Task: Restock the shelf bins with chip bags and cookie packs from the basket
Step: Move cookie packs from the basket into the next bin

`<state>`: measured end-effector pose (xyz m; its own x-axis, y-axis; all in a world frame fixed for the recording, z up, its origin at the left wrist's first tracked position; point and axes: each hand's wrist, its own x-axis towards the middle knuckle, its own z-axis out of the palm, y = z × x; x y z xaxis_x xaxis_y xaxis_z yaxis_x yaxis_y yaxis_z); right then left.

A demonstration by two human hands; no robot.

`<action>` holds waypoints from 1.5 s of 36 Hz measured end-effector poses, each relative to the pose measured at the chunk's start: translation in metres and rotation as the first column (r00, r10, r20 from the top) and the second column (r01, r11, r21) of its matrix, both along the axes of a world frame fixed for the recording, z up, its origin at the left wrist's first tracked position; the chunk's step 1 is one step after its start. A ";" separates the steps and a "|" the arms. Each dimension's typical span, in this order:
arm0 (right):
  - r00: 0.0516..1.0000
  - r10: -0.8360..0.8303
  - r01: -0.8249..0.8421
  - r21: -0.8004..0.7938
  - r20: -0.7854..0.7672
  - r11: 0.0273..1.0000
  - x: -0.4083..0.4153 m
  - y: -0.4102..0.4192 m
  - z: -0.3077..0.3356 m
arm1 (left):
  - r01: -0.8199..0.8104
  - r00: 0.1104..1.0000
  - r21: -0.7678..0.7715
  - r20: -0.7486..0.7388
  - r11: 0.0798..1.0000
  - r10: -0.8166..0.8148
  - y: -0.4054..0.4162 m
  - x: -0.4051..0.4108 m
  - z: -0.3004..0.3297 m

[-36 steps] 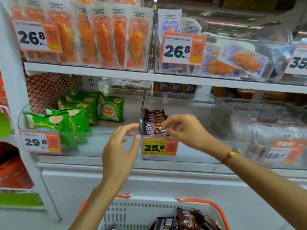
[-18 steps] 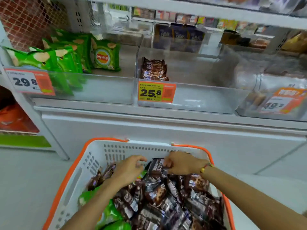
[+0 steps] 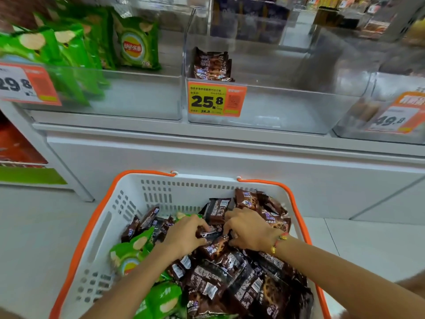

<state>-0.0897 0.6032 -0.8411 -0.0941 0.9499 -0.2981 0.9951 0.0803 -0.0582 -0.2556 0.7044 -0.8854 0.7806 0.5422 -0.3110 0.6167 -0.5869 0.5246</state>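
— What are the hands doing?
— The left hand (image 3: 184, 233) and right hand (image 3: 249, 230) both curl their fingers around brown cookie packs (image 3: 213, 240) in the white basket (image 3: 128, 203).
— And the rest?
— Green chip bags (image 3: 128, 252) lie at the basket's left. Above, a clear bin (image 3: 276, 107) holds a few packs.
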 end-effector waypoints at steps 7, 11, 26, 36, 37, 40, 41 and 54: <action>0.975 -0.099 0.097 -0.019 -0.199 0.995 0.012 0.006 0.009 | 0.061 0.997 -0.198 0.051 0.978 -0.052 0.012 0.005 0.028; 0.874 -0.258 0.186 -0.208 -0.411 0.960 0.021 0.017 0.034 | 0.139 0.990 -0.417 0.055 0.898 -0.128 0.015 0.009 0.042; 0.938 -0.228 0.159 -0.260 -0.262 0.953 0.023 0.010 0.042 | 0.194 0.974 -0.287 -0.060 0.938 -0.219 -0.012 -0.003 0.022; 0.978 -0.100 0.065 -0.189 -0.182 0.980 0.001 -0.012 0.004 | -0.005 0.999 -0.558 -0.044 0.830 -0.023 -0.009 -0.005 0.019; 0.975 -0.104 0.063 -0.208 -0.196 0.976 0.003 -0.011 0.004 | -0.004 0.999 -0.566 -0.042 0.824 -0.024 -0.008 -0.005 0.022; 0.939 -0.178 0.097 -0.270 -0.295 0.958 0.010 -0.005 0.010 | 0.044 0.998 -0.557 -0.019 0.829 -0.065 -0.005 -0.003 0.039; 0.907 -0.233 0.126 -0.301 -0.350 0.945 0.012 -0.002 0.015 | 0.055 0.997 -0.562 -0.013 0.825 -0.075 -0.003 -0.002 0.046; 0.793 -0.358 0.238 -0.292 -0.492 0.927 0.050 0.039 0.162 | 0.108 0.904 -0.410 0.420 0.906 0.082 0.048 0.015 0.161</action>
<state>-0.0397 0.6427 -0.6786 -0.0161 0.8798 -0.4751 0.7759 -0.2887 -0.5610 -0.2406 0.7524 -0.7247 0.8930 0.4256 -0.1460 0.2765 -0.2629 0.9244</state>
